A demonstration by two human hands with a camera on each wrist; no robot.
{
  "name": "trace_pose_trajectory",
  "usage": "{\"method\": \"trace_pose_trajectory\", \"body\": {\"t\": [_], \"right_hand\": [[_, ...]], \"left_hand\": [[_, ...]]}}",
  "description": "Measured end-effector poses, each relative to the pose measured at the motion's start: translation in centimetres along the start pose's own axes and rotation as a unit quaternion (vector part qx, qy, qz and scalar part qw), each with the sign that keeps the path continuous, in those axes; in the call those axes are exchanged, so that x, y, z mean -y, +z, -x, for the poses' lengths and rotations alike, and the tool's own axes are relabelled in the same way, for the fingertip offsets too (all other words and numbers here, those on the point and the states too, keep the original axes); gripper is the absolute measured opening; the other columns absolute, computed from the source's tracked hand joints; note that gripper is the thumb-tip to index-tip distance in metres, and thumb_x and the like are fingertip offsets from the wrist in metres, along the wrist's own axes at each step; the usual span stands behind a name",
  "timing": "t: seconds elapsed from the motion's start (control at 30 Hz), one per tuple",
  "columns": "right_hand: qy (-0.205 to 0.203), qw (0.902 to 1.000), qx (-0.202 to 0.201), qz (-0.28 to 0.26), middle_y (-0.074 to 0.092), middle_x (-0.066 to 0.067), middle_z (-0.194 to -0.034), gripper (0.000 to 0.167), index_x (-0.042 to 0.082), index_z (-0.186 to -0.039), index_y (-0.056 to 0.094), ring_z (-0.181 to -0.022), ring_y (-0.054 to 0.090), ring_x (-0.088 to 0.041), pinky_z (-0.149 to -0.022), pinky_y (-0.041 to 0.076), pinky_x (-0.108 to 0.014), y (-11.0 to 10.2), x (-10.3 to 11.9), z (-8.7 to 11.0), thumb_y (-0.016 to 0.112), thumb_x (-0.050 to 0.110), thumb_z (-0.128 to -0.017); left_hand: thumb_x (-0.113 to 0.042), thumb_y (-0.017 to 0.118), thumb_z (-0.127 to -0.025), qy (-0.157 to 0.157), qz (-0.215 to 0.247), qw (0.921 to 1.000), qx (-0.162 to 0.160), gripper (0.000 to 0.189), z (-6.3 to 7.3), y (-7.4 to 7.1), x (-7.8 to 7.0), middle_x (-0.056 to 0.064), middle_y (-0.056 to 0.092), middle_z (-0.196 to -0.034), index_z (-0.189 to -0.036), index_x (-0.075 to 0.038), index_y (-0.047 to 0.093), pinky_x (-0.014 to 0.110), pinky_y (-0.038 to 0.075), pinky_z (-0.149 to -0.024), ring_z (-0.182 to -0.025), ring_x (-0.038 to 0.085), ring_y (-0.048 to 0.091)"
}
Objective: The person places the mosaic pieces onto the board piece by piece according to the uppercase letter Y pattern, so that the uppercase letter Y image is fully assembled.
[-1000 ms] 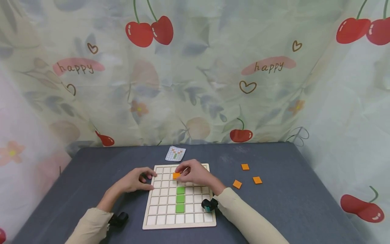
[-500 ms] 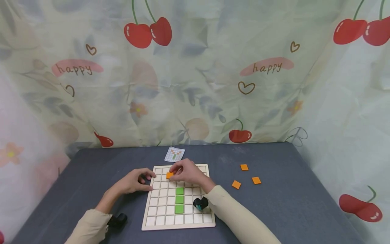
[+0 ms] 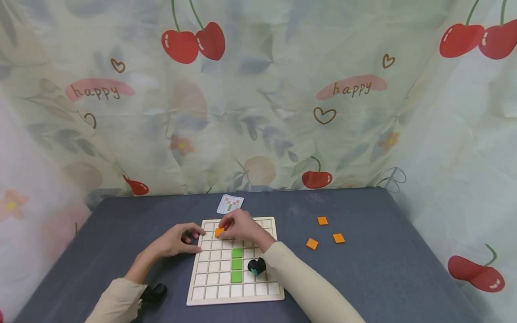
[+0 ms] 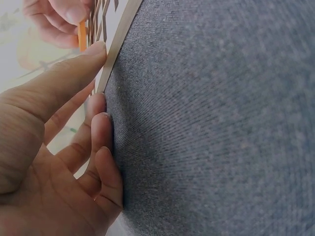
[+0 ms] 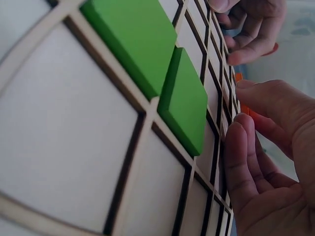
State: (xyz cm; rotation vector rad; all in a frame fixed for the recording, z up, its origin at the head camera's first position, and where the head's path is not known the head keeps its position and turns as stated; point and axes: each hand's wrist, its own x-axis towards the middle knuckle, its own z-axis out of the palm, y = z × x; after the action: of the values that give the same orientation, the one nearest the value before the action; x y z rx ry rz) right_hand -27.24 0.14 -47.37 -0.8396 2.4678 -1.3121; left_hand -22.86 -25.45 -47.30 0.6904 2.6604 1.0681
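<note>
A wooden grid board (image 3: 212, 280) lies on the dark table, with a column of green tiles (image 3: 236, 264) set in its cells. My right hand (image 3: 240, 225) pinches an orange square tile (image 3: 219, 232) over the upper left cells. In the right wrist view, slivers of that orange tile (image 5: 244, 108) show by the thumb, and the rest of it is hidden behind the fingers. My left hand (image 3: 177, 240) rests at the board's left edge; its thumb (image 4: 74, 73) touches the rim and the other fingers lie loosely bent along the side.
Three loose orange tiles (image 3: 312, 243) lie on the table to the right of the board. Behind the board sits a small pattern card (image 3: 230, 204) printed with orange and green squares. A printed curtain (image 3: 258, 103) hangs along the table's back edge.
My right hand has moved left across the upper part of the board, carrying the orange tile from above the green column toward the left cells. The left hand has stayed at the edge.
</note>
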Motion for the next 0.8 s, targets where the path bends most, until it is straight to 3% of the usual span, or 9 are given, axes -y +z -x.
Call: {"method": "trace_pose_trajectory", "body": {"t": [0.8], "right_hand": [[0.011,0.9990,0.005,0.043,0.066,0.006,-0.078,0.018,0.008,-0.097,0.079,-0.073,0.056,-0.007,-0.069,0.046,-0.024,0.57,0.56,-0.48,0.087,0.008,-0.081]], "left_hand": [[-0.015,0.085,-0.085,-0.002,0.007,1.0000,-0.001,0.040,-0.02,-0.05,-0.16,0.005,0.059,-0.099,-0.119,-0.002,0.068,0.031,0.046,-0.074,-0.087,0.023,0.055]]}}
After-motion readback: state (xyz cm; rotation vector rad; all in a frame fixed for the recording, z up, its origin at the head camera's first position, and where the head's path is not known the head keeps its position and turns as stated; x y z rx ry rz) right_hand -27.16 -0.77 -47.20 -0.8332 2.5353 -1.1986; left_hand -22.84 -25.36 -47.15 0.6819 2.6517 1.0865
